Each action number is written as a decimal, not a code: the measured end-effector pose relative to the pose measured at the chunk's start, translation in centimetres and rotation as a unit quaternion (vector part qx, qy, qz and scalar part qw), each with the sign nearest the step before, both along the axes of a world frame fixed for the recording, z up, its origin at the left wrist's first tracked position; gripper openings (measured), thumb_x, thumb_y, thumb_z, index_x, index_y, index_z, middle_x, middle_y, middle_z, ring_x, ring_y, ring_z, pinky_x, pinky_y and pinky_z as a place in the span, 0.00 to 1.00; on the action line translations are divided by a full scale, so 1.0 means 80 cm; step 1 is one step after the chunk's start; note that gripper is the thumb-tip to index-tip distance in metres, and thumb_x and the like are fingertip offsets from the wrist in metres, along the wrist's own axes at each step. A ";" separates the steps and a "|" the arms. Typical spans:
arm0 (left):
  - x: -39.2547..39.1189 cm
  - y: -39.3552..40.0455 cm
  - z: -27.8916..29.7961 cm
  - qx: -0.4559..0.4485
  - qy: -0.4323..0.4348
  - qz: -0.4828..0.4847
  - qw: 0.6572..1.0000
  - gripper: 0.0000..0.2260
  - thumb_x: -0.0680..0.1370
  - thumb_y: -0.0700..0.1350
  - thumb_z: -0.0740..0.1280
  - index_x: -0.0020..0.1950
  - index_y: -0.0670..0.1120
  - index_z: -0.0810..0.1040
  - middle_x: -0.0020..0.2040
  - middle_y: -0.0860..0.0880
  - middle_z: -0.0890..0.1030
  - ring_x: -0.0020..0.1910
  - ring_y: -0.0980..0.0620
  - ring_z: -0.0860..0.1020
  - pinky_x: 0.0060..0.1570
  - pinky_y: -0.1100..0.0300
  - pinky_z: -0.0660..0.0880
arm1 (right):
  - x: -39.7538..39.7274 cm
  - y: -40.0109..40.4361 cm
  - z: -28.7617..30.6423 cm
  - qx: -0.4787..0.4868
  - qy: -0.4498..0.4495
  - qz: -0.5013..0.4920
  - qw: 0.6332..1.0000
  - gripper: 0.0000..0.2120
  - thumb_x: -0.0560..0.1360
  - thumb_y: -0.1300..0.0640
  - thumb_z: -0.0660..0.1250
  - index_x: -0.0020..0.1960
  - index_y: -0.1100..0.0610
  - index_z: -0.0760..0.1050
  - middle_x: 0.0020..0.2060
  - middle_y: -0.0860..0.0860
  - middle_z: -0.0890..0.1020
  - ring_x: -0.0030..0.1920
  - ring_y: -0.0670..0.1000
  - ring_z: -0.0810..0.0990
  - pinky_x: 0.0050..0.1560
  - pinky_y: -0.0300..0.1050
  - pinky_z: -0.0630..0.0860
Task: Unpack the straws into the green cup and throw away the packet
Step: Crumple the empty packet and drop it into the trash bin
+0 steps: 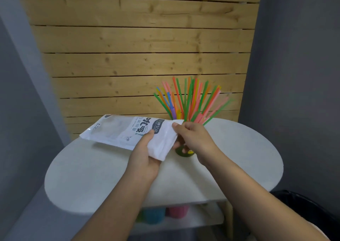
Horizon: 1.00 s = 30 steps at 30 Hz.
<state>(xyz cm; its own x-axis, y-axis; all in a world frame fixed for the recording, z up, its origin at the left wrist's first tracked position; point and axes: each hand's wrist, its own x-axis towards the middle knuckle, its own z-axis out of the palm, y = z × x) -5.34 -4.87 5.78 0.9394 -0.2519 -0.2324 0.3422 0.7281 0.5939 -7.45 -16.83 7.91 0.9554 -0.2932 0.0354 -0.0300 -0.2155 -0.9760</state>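
A white plastic straw packet (119,130) with dark print is held flat above the white table (92,176). My left hand (145,156) grips its near end from below, thumb on top. My right hand (191,137) pinches the packet's open right corner. Behind my right hand, several coloured straws (189,101) fan upward out of the green cup (184,151). Only the cup's base shows below my hands. The packet looks flat, with no straws visible inside.
A wooden slat wall (139,47) stands behind the table. A shelf under the tabletop holds a blue cup (154,216) and a pink cup (177,211). A black bin bag (309,211) sits at the lower right beside the table. Grey walls flank both sides.
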 end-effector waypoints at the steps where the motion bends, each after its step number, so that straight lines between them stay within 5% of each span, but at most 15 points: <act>1: -0.004 -0.001 -0.001 0.004 -0.002 -0.005 1.000 0.18 0.79 0.40 0.64 0.69 0.41 0.73 0.54 0.43 0.83 0.43 0.46 0.85 0.30 0.57 0.81 | -0.006 -0.003 0.003 0.007 0.000 -0.003 1.000 0.10 0.77 0.54 0.63 0.43 0.61 0.72 0.32 0.57 0.79 0.22 0.43 0.77 0.21 0.35 0.66; 3: -0.014 -0.002 -0.005 0.016 0.000 -0.015 1.000 0.19 0.79 0.44 0.64 0.70 0.44 0.73 0.59 0.43 0.83 0.53 0.44 0.82 0.44 0.52 0.82 | -0.023 -0.011 0.006 0.009 -0.010 -0.020 1.000 0.10 0.76 0.56 0.63 0.40 0.61 0.71 0.31 0.59 0.79 0.23 0.46 0.77 0.21 0.36 0.67; 5: -0.022 -0.003 -0.008 0.032 0.026 -0.005 0.999 0.17 0.78 0.45 0.66 0.67 0.45 0.75 0.56 0.44 0.83 0.53 0.45 0.82 0.50 0.50 0.79 | -0.037 -0.019 0.009 -0.006 -0.021 -0.044 0.999 0.11 0.76 0.57 0.63 0.36 0.60 0.68 0.29 0.58 0.79 0.27 0.53 0.77 0.22 0.37 0.67; 8: -0.040 -0.013 -0.001 0.048 0.060 0.018 0.997 0.11 0.78 0.42 0.66 0.60 0.44 0.76 0.47 0.46 0.82 0.44 0.48 0.81 0.43 0.53 0.78 | -0.064 -0.033 0.018 -0.025 -0.036 -0.072 0.996 0.11 0.73 0.59 0.62 0.33 0.58 0.68 0.30 0.58 0.80 0.30 0.56 0.77 0.21 0.35 0.66; 12: -0.074 -0.039 0.023 0.058 0.054 -0.019 0.997 0.02 0.79 0.37 0.65 0.48 0.43 0.75 0.45 0.44 0.81 0.44 0.46 0.80 0.40 0.52 0.78 | -0.105 -0.054 0.043 -0.048 -0.092 -0.106 0.989 0.08 0.71 0.58 0.61 0.36 0.62 0.72 0.30 0.58 0.78 0.25 0.48 0.77 0.21 0.35 0.66; 16: -0.119 -0.069 0.049 0.071 0.034 -0.086 0.993 0.03 0.80 0.37 0.63 0.48 0.41 0.75 0.43 0.42 0.80 0.38 0.47 0.79 0.25 0.59 0.80 | -0.145 -0.078 0.080 -0.082 -0.142 -0.156 0.974 0.14 0.67 0.54 0.61 0.33 0.66 0.68 0.25 0.54 0.72 0.23 0.48 0.71 0.29 0.42 0.63; 21: -0.169 -0.104 0.070 0.080 0.026 -0.168 0.982 0.04 0.80 0.39 0.64 0.48 0.41 0.77 0.41 0.43 0.79 0.34 0.49 0.76 0.22 0.65 0.76 | -0.189 -0.105 0.120 -0.127 -0.183 -0.219 0.950 0.11 0.67 0.56 0.62 0.30 0.58 0.63 0.24 0.48 0.60 0.28 0.49 0.59 0.31 0.41 0.58; 24: -0.197 -0.128 0.085 0.097 0.030 -0.217 0.971 0.05 0.80 0.40 0.64 0.55 0.40 0.75 0.40 0.43 0.76 0.32 0.49 0.73 0.22 0.64 0.77 | -0.221 -0.123 0.140 -0.159 -0.178 -0.237 0.942 0.12 0.68 0.55 0.61 0.29 0.56 0.62 0.18 0.44 0.62 0.19 0.44 0.61 0.27 0.39 0.58; 30: -0.248 -0.179 0.090 0.120 0.074 -0.346 0.928 0.13 0.79 0.48 0.67 0.50 0.38 0.69 0.46 0.37 0.74 0.33 0.45 0.77 0.24 0.60 0.78 | -0.270 -0.166 0.164 -0.243 -0.120 -0.300 0.915 0.12 0.66 0.54 0.59 0.26 0.55 0.65 0.16 0.47 0.71 0.26 0.51 0.69 0.31 0.42 0.64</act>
<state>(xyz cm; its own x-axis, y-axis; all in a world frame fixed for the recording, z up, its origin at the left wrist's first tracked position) -25.18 -19.22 13.00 0.5253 -0.7075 -0.4728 0.7689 0.1567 0.6198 -29.03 -30.14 21.04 0.5761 -0.6558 0.4878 -0.0824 -0.6404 -0.7636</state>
